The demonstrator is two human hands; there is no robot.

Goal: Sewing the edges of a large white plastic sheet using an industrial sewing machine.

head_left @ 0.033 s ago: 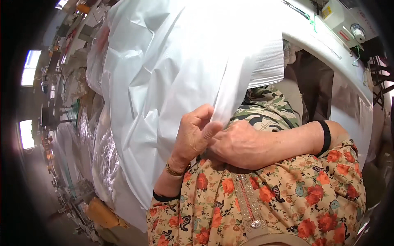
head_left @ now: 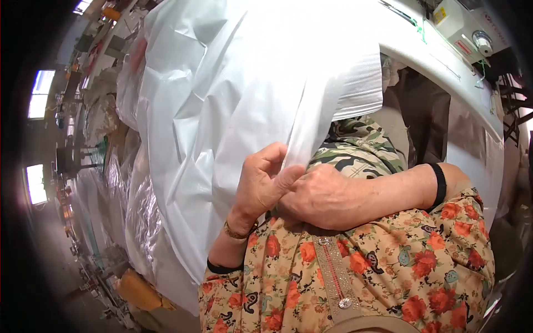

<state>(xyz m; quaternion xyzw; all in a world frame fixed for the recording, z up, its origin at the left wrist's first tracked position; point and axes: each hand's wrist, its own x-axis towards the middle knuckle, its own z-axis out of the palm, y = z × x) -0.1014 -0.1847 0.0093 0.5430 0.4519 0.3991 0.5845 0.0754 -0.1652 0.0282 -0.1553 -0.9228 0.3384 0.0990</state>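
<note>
A large white plastic sheet (head_left: pixel 189 111) spreads from the table down across my lap, creased on its left side. My left hand (head_left: pixel 261 180) grips a folded edge of this sheet, thumb on the near side and fingers curled behind. Close against it, my right hand (head_left: pixel 322 200) is closed with the knuckles up. Its fingertips are hidden beneath the hand, so what they pinch cannot be made out. A stack of thin white sheets (head_left: pixel 361 91) lies flat to the right of the fold.
A white sewing machine (head_left: pixel 466 30) stands at the far right on a pale tabletop (head_left: pixel 422 61) with a curved-looking edge. Green threads (head_left: pixel 422 32) lie near it. Clear plastic wrapping (head_left: pixel 141 216) hangs at the left, and a brown-yellow bundle (head_left: pixel 141 291) sits at the lower left.
Almost nothing differs. Both hands stay together at the folded edge, and the view has shifted very slightly.
</note>
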